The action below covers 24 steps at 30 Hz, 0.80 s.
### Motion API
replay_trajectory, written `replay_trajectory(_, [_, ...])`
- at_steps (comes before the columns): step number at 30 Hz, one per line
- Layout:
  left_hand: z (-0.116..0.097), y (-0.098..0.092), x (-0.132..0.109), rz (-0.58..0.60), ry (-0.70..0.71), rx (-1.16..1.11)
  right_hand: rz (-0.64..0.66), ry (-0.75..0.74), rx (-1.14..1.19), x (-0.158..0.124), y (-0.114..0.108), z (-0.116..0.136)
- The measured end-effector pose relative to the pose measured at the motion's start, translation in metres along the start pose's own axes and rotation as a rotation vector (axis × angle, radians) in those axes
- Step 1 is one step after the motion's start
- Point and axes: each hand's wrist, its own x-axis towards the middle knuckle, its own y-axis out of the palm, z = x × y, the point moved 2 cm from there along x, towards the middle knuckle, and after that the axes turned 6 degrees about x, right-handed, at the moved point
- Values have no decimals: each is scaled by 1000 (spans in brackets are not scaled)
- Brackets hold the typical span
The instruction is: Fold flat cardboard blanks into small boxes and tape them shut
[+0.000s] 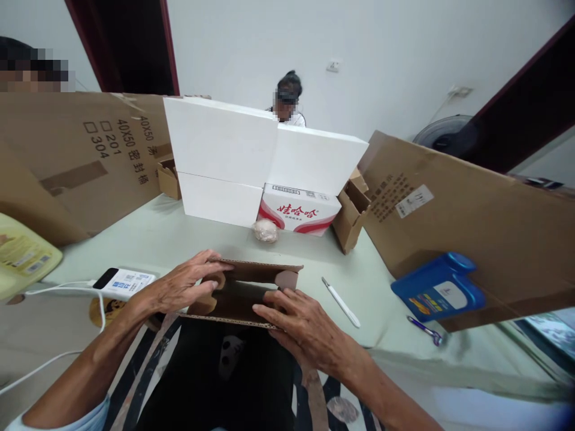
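Note:
A small brown cardboard box [251, 281], partly folded with its flaps open, rests at the near edge of the pale green table [179, 239]. My left hand [186, 286] grips its left side, fingers curled over the top flap. My right hand [299, 326] presses on the box's near right edge, fingers bent over the cardboard. A white-handled knife [340, 301] lies just right of the box.
White foam boxes [220, 143] and a red-and-white carton [299, 209] stand at the back, with a wrapped lump [265, 230] in front. Big cardboard sheets [471, 209] lean on both sides. A blue bottle [438, 290], a power bank [123, 281], a yellow bottle [22, 254]. A person sits behind.

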Motion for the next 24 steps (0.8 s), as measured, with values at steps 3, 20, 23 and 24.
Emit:
replay_trajectory(3, [-4,-5,0,27,-41,35,-114,-29,-43,-4,1,0])
replay_trajectory(20, [33,8,-32,-61,-104,-554,-734,293,147,-58,37,-34])
replay_trajectory(23, [36,17,-30,-218,-147,-566,-746,336,182,-58,41,-38])
replay_trajectory(24, [38,20,-28,-290,-161,-565,-757,348,197,-58,43,-39])
